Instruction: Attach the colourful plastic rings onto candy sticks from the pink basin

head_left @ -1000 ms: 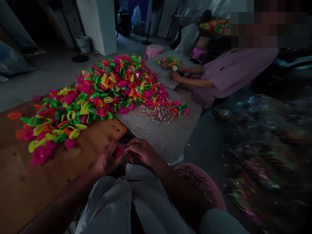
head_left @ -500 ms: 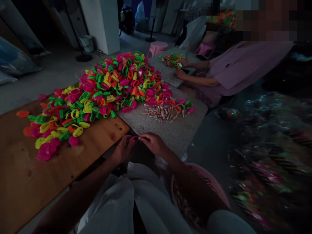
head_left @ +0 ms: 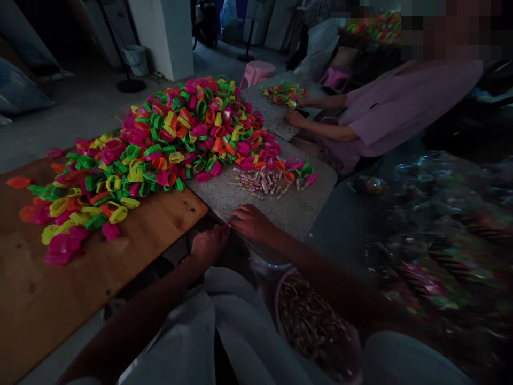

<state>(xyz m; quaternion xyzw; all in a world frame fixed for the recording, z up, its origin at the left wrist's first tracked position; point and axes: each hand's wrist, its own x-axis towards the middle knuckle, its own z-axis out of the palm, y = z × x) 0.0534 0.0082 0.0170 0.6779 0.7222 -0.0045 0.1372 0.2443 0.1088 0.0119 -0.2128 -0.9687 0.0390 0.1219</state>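
Observation:
My left hand (head_left: 208, 246) is closed around a small pink plastic toy watch (head_left: 227, 230), held low in front of the table edge. Close against it on the right is my right hand (head_left: 252, 223), fingers curled and pressed together at the watch; whatever they grip is hidden. Beyond my hands lies a small heap of thin wrapped candy rolls (head_left: 262, 182) on the grey speckled tabletop (head_left: 298, 208). A big pile of pink, green, yellow and orange toy watches (head_left: 160, 141) spreads across both tables.
A wooden table (head_left: 120, 256) stands at my left. By my right leg, a pink tub (head_left: 278, 299) holds many candy rolls. Clear plastic bags (head_left: 441, 256) fill the right side. Across the table, a person in a pink shirt (head_left: 385, 117) handles toy watches.
My right hand has moved slightly up, and the pink toy watch has turned from lying sideways to more upright between my hands. The view has shifted a little, showing more of the tub.

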